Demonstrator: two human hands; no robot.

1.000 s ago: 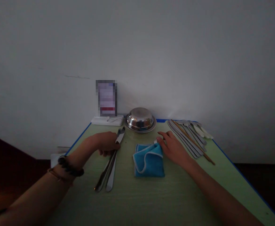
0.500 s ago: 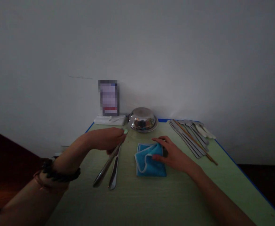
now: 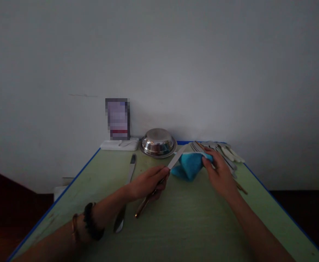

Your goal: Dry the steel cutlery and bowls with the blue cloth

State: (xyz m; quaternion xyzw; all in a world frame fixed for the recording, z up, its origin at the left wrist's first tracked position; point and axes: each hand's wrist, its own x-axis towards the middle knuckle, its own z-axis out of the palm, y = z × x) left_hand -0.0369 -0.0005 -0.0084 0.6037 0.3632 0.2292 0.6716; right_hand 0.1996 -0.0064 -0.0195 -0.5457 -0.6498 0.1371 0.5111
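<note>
My left hand [image 3: 151, 182] is closed around the handle of a table knife [image 3: 176, 158], its blade slanting up and to the right. Pinched in my right hand [image 3: 218, 171] is a blue cloth [image 3: 191, 166] with white edging, lifted off the table and hanging beside the blade. Whether cloth and blade touch, I cannot tell. A second table knife [image 3: 132, 169] lies on the table left of my left hand, its middle partly hidden by my wrist.
An upturned steel bowl [image 3: 159, 142] stands at the table's back edge. Left of it, a blurred-out screen [image 3: 118, 119] rises from a white base [image 3: 119, 144]. Several utensils lie at the back right, among them chopsticks [image 3: 242, 188] and white-handled pieces [image 3: 231, 153]. Behind is a wall.
My left hand has raised one knife and moved right, leaving the other on the table. My right hand has picked up the folded blue cloth, which now hangs loosely.
</note>
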